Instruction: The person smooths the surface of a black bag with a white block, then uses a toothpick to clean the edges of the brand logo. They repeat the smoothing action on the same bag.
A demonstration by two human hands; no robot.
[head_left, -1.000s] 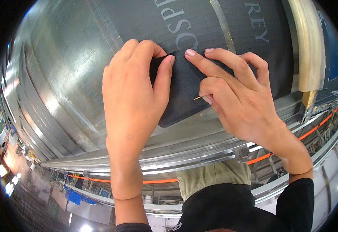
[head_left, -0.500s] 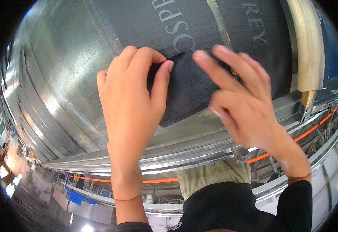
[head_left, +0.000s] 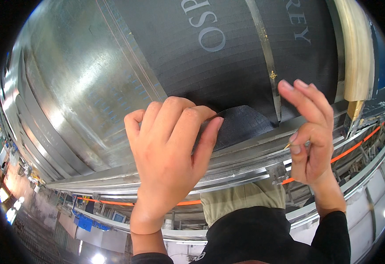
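Note:
A black sheet (head_left: 170, 55) with pale printed letters covers a metal bed. Its near corner is lifted and folded back as a flap (head_left: 245, 125). My left hand (head_left: 168, 136) pinches the flap's edge between thumb and fingertips. To the right, my right hand (head_left: 311, 127) is raised apart from the sheet, beside its near edge. A tiny yellowish sliver (head_left: 287, 145) sticks out from its thumb and bent finger, while two other fingers point up. A narrow shiny strip (head_left: 266, 53) with a gold cross mark divides the printed panels.
Bare metal surface (head_left: 73, 83) lies to the left, with bent metal bands (head_left: 47, 136) beyond it. A pale rounded block (head_left: 357, 53) stands at the right. Metal rails (head_left: 109, 176) run along the near edge, with an orange cable (head_left: 351, 152) below them.
The printed sheet shows further up and more of it lies flat, with a smaller flap. Both hands have moved down and right in view; my right hand has drawn away from the sheet.

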